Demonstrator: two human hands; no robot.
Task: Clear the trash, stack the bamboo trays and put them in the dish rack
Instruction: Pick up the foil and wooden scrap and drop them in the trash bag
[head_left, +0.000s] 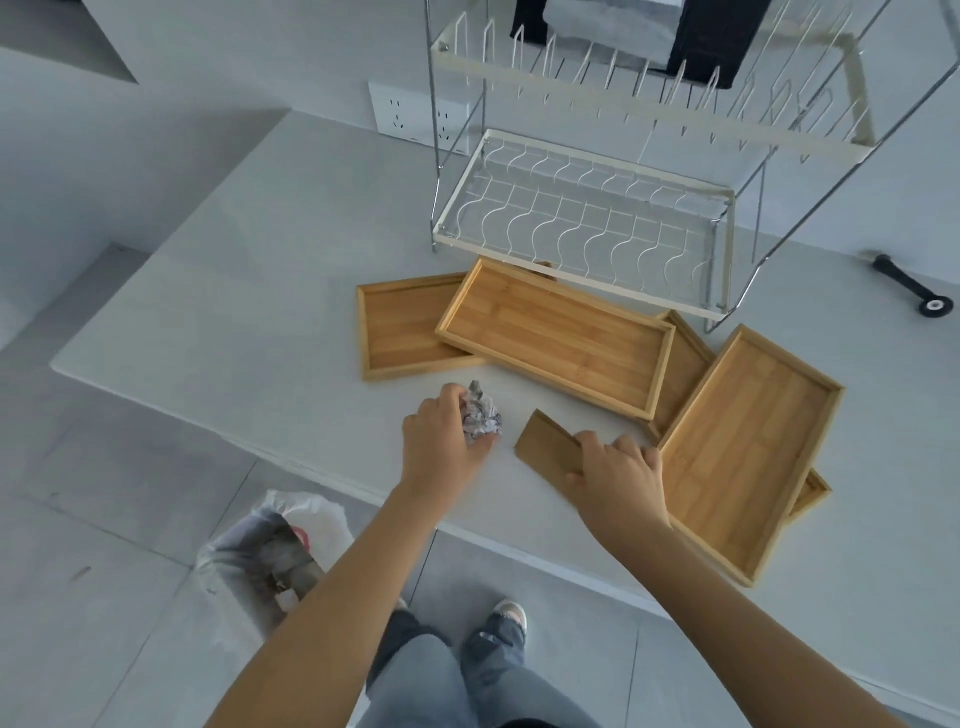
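Left hand (441, 441) grips crumpled paper (482, 418); right hand (621, 475) holds a tilted bamboo tray (548, 441) above the surface (234, 312). Trash-clearing appears underway; next, likely, the paper goes to the bin (270, 561).

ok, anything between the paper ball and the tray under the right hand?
Nothing. In the head view, only bare tabletop separates the paper ball in the left hand from the tray under the right hand.

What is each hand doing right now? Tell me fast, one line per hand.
Left hand: closed around the crumpled paper ball on the table.
Right hand: gripping the small bamboo tray, which it holds tilted near the table edge.
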